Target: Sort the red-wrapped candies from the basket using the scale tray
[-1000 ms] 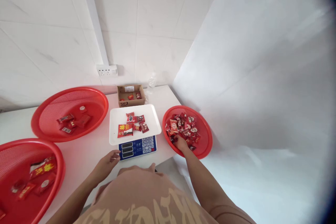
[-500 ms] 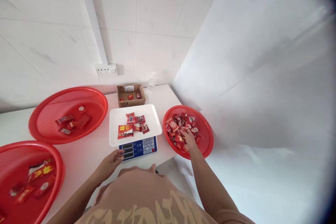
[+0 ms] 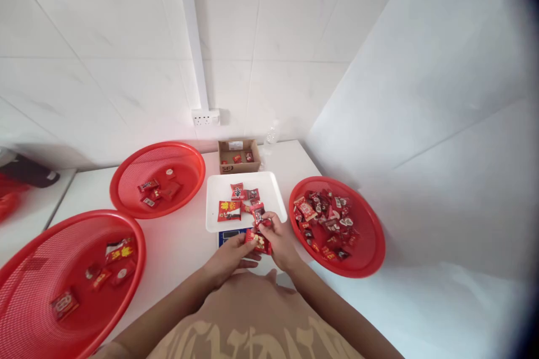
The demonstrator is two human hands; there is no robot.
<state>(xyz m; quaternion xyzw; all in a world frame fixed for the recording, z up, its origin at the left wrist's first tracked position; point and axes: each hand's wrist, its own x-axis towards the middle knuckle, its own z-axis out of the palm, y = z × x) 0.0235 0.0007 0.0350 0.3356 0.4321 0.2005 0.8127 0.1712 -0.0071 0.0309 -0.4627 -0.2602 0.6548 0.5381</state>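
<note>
White table (image 3: 179, 249) under pale wall tiles (image 3: 295, 5), with both hands working over its near edge. Nearest the camera, a tan printed shirt (image 3: 252, 320). Just beyond it, left hand (image 3: 229, 255): thumb and fingers narrow, pinching the lower packet (image 3: 260, 242), red with pale yellow marks, at its left side. Right hand (image 3: 281, 240): fingers closed on the upper packet (image 3: 257, 213), dark red, held over the near right part of the tray; its fingers also meet the lower packet's right side. Whether they grip that one too, cannot tell. Near left basket (image 3: 33, 286), red mesh: several loose packets on its floor, one with a yellow print. Blue scale (image 3: 229, 234) mostly hidden by hands and tray. White tray (image 3: 219, 184) above it: a large red and yellow packet (image 3: 229, 211) at the left, smaller ones beside and behind it. Right basket (image 3: 377, 241), red: a heap of mixed red packets, mostly toward its left side. Far left basket (image 3: 130, 179): a small cluster of packets. Behind the tray, an open cardboard box (image 3: 238, 168) with a few packets inside; clear plastic bottle (image 3: 273, 132) near its right end. Socket (image 3: 206, 118) on the wall, at the foot of a white vertical strip (image 3: 193, 33).
</note>
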